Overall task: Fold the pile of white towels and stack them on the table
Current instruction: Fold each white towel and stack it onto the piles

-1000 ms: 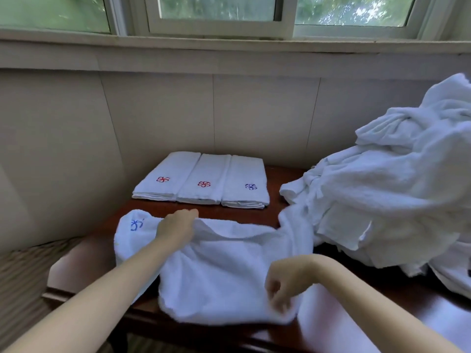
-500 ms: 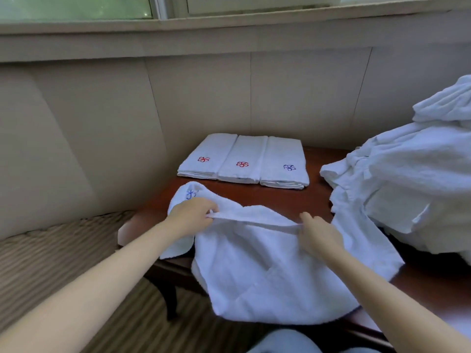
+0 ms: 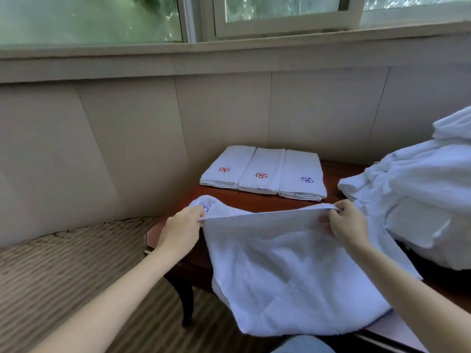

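Note:
A white towel (image 3: 288,271) with a blue flower mark hangs stretched over the near edge of the dark wooden table (image 3: 254,201). My left hand (image 3: 182,229) pinches its top edge at the left, beside the blue mark. My right hand (image 3: 348,224) pinches the same edge at the right, so the edge runs taut between them. Three folded white towels (image 3: 263,171) lie side by side at the table's back, two marked red and one blue. A heap of unfolded white towels (image 3: 418,189) fills the right side.
The table stands against a panelled wall (image 3: 229,110) under a window (image 3: 275,11). Striped carpet (image 3: 63,271) covers the floor at the left, beyond the table's left edge and curved leg (image 3: 187,301).
My right hand has slid right along the towel's top edge, pulling it taut and slightly higher. The view has shifted left and down.

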